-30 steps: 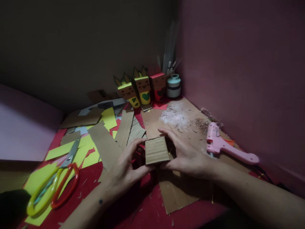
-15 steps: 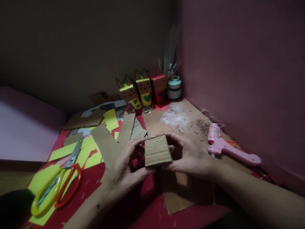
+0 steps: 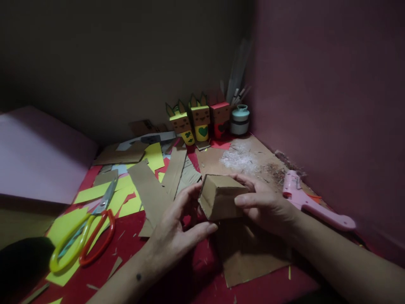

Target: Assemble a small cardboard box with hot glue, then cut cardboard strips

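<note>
A small cardboard box is tilted above the table, with one edge toward me and its left side partly in shadow. My right hand grips it, thumb on the near face and fingers behind the top edge. At the box's left side is my left hand, its fingers and thumb spread apart. Its fingertips are close to the box's left edge; whether they touch it is hard to see. Beneath the box lies a flat cardboard piece on the red tabletop.
Scissors with yellow and red handles lie on yellow paper at left, near cardboard strips. A pink glue gun rests at right. Behind stand three box-headed paper figures and a teal-lidded jar.
The box has turned from showing one flat square face to showing an edge and two sides. My left thumb has come away from its bottom edge; my right thumb has moved onto its near face.
</note>
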Demonstrator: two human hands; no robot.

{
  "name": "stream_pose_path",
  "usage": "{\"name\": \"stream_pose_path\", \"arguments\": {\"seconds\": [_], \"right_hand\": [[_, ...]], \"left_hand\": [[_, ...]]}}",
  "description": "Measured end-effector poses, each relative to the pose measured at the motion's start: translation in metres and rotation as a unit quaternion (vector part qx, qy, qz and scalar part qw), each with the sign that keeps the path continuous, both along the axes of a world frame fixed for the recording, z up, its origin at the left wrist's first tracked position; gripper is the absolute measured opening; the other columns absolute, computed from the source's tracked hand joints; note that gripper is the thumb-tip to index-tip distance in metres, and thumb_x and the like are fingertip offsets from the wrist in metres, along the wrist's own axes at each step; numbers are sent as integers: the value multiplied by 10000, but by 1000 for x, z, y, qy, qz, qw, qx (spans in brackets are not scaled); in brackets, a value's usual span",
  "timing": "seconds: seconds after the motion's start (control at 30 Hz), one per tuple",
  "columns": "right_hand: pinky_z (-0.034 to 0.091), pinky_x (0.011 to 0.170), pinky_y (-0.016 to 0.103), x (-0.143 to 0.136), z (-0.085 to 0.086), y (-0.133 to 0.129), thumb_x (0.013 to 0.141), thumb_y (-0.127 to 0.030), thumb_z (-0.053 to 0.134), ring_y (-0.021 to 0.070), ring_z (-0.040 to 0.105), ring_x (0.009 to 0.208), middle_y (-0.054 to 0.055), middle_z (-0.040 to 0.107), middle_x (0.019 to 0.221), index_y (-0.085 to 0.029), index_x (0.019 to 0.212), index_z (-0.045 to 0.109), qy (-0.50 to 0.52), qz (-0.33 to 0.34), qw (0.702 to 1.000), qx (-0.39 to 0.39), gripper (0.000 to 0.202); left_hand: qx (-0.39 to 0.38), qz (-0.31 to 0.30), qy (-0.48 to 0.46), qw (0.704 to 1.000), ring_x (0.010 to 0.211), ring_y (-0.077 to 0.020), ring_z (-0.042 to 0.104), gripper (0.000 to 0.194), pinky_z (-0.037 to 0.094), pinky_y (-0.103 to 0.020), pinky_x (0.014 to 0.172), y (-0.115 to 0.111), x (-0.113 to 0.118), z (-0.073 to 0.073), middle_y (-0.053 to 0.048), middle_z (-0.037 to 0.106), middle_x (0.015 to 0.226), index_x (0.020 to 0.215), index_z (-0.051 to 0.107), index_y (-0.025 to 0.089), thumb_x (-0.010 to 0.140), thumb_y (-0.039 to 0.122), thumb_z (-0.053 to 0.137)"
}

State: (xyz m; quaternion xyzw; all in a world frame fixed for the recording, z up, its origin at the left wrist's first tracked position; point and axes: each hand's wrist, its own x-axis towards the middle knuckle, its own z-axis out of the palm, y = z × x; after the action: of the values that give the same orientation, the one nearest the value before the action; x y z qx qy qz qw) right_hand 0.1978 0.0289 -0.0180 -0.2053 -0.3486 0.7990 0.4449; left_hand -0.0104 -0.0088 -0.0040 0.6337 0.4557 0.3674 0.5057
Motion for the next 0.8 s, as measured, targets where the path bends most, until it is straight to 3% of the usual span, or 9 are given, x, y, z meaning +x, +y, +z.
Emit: {"name": "stream_pose_path", "arguments": {"seconds": [0.17, 0.3, 0.43, 0.57, 0.7, 0.8], "right_hand": [[442, 994, 433, 1, 1, -1, 670, -107, 746, 253, 638, 1049, 65, 709, 1036, -182, 1064, 643, 18, 25, 999, -19, 415], [428, 1008, 428, 2, 2, -2, 618, -94, 771, 273, 617, 1090, 71, 700, 1070, -182, 1113, 623, -9, 19, 1000, -9, 524], [418, 1022, 419, 3, 4, -4, 592, -74, 784, 267, 594, 1132, 64, 678, 1125, -206, 1145, 602, -34, 20, 999, -3, 597], [426, 1019, 415, 3, 3, -6, 608, -53, 771, 252, 587, 1145, 49, 659, 1157, -233, 1126, 605, -41, 26, 999, 9, 573], [441, 1007, 413, 3, 0, -7, 631, -56, 761, 244, 584, 1147, 53, 642, 1190, -257, 1196, 578, -30, 48, 998, 36, 626], [467, 975, 453, 4, 1, -6, 707, -223, 755, 261, 598, 1124, 76, 622, 1230, -265, 1254, 546, 6, 78, 996, 39, 587]], "left_hand": [[-46, 14, -41, 998, 1091, -207, 551, 674, 491, -315, 879, -2, 3, 1, -33, 530, 1311, 1335, 403, 310, 763, 403, 745], [-66, 13, -66, 996, 1024, -209, 591, 722, 515, -318, 838, -4, 6, 4, -52, 565, 1260, 1331, 391, 275, 726, 375, 773], [-65, 6, -52, 996, 892, -196, 622, 685, 536, -313, 746, -6, 8, 7, -43, 614, 1103, 1307, 409, 255, 731, 368, 763], [-61, -9, -46, 997, 808, -168, 616, 615, 542, -322, 736, -7, 8, 6, -35, 600, 1072, 1287, 405, 257, 769, 353, 722], [-13, -20, -35, 999, 906, -178, 610, 565, 544, -340, 811, -5, 6, 2, -51, 554, 1175, 1293, 410, 271, 802, 320, 686], [58, -21, 1, 998, 1086, -208, 575, 577, 501, -372, 943, -2, 3, 0, -57, 525, 1274, 1320, 405, 283, 810, 259, 675]]}}
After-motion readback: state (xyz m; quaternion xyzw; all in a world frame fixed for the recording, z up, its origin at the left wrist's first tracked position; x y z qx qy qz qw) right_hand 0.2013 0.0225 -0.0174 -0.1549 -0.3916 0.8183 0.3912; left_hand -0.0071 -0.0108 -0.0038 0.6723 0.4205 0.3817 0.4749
